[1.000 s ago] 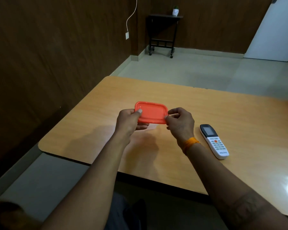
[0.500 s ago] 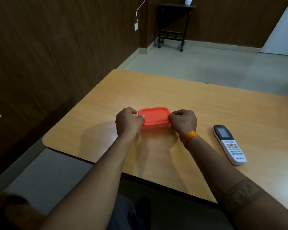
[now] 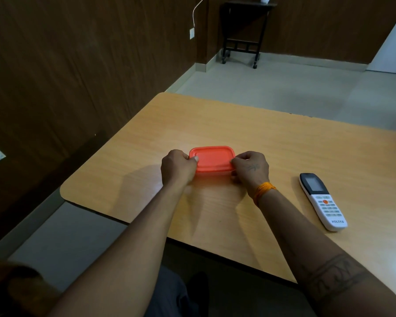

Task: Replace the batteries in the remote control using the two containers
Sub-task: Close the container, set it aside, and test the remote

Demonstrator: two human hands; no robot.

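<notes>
A small container with an orange lid sits on the wooden table in front of me. My left hand grips its left end, thumb on the lid's edge. My right hand grips its right end, thumb on the lid and fingers curled under the rim. A white remote control with a dark screen lies face up to the right of my right wrist, nobody touching it. The container's clear body is mostly hidden by my hands.
The table's near edge and rounded left corner are close to my forearms. A dark wall stands to the left. A small black side table stands far back on the grey floor.
The container has come down from the air onto the table, both hands still holding its ends. The view has shifted, so the remote sits further right.
</notes>
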